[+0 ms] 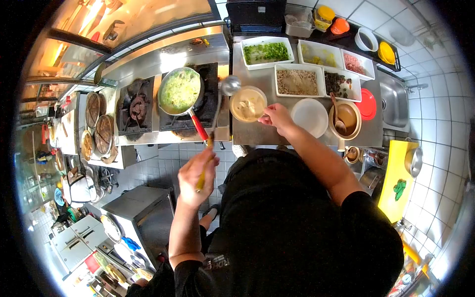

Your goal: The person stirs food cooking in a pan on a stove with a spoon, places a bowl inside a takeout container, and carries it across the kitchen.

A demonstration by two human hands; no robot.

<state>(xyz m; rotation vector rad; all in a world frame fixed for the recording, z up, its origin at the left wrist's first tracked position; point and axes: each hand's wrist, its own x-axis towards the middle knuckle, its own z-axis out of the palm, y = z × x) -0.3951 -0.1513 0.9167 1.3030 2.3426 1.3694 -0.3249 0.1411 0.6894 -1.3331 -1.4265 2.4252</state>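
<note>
My left hand (196,178) is wrapped round the yellow handle of a ladle (230,85). Its metal bowl, slightly blurred, is held between the stove and a round tub (241,117) of pale brown, creamy contents. My right hand (278,119) pinches the tub's right rim at the left end of the steel counter. On the burner to the left sits a frying pan (198,110) with a red handle, pointing toward me. Pale green and yellowish chopped food (180,92) fills it. A round white lid or dish (309,117) lies right of my right hand.
White trays hold chopped greens (267,52), a crumbly brown ingredient (297,81), dark pieces (339,85) and pink bits (354,63). A brown pot (357,120) contains a wooden spoon (337,111), beside a red lid (366,104). A bare burner (137,107) is left; a sink (394,101), right.
</note>
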